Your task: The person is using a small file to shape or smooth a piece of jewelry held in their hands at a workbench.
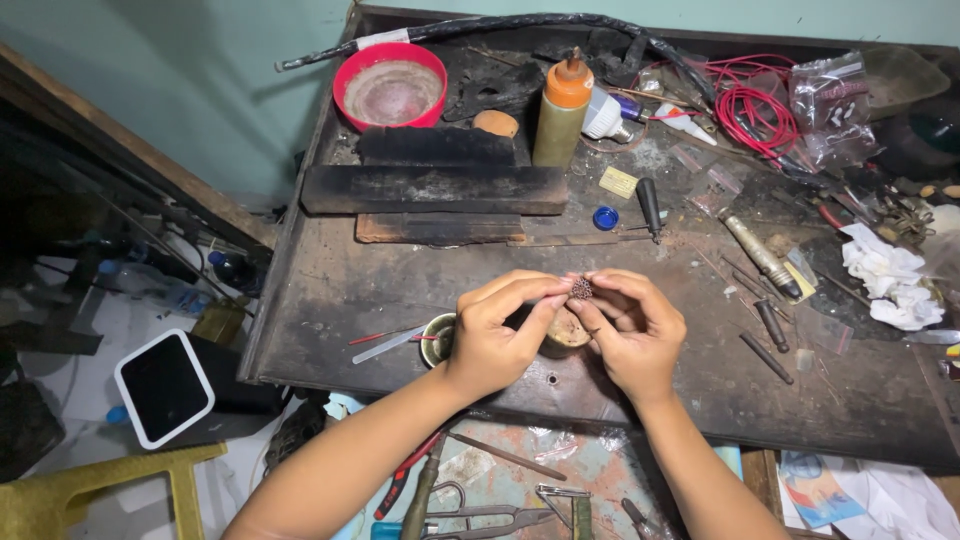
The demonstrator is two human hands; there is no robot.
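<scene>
**Small ridged bead pinched between both hands above the surface**

Pinched at the fingertips of both hands: a small dark ridged bead (581,288), raised just above the middle of the dark surface (330,300), likely lifted there for a close look from above. Left hand (495,335) closed on it from one side with thumb and forefinger, right hand (630,330) closed on it from the other, remaining fingers (640,300) curled out of the way. Held from two sides, probably to keep so small a piece from rolling or dropping.

Directly beneath the hands, a rounded wooden block (565,335), partly hidden. Just beside the left hand, a small round cup (437,340) with a thin red-tipped stick (385,336) leaning toward it, both within easy reach.

Further out, to the right: several dark punches (770,340), a metal-handled tool (760,252) and a crumpled white cloth (890,280), spread loosely. Toward the back: stacked dark blocks (435,185), a red bowl (392,88), an olive bottle with orange cap (562,112), a coil of red wire (755,110), clear plastic bags (830,100).

Below the front edge, on a lower shelf: pliers and scissors (480,505). On the floor at left, a white-framed dark screen (163,387)
</scene>
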